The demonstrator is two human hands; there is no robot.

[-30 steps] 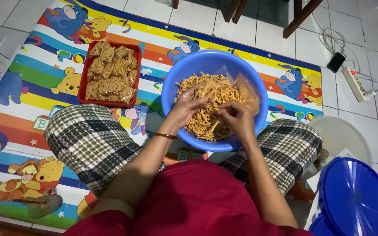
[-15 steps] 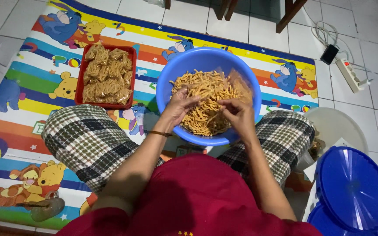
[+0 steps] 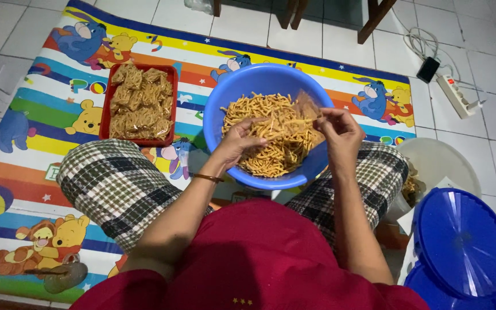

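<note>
— Blue plastic bowl (image 3: 225, 103) sits between your knees on the cartoon mat (image 3: 30, 166), heaped with thin fried snack sticks (image 3: 271, 152). Your left hand (image 3: 237, 140) is cupped over the heap, fingers curled around a small bunch of sticks.

— And my right?

— Your right hand (image 3: 340, 135) has thumb and fingers pinched on the edge of a small clear bag (image 3: 305, 109), held over the far right side of the bowl. I think the mouth faces your left hand, but the film is hard to read against the sticks.

— How do I fill it cleanly?

— To my eye, keep the bag low over the bowl so strays fall back in. Hold the mouth wide with two fingers and feed small bunches lengthwise; these sticks look brittle, so don't squeeze.

— Where do finished ones go?

— Look left: the red tray (image 3: 169, 103), just beside the bowl, holds filled packets (image 3: 139, 103). A blue lid (image 3: 463, 241) lies by your right knee, and a power strip (image 3: 454, 95) lies on the tiles beyond.
</note>
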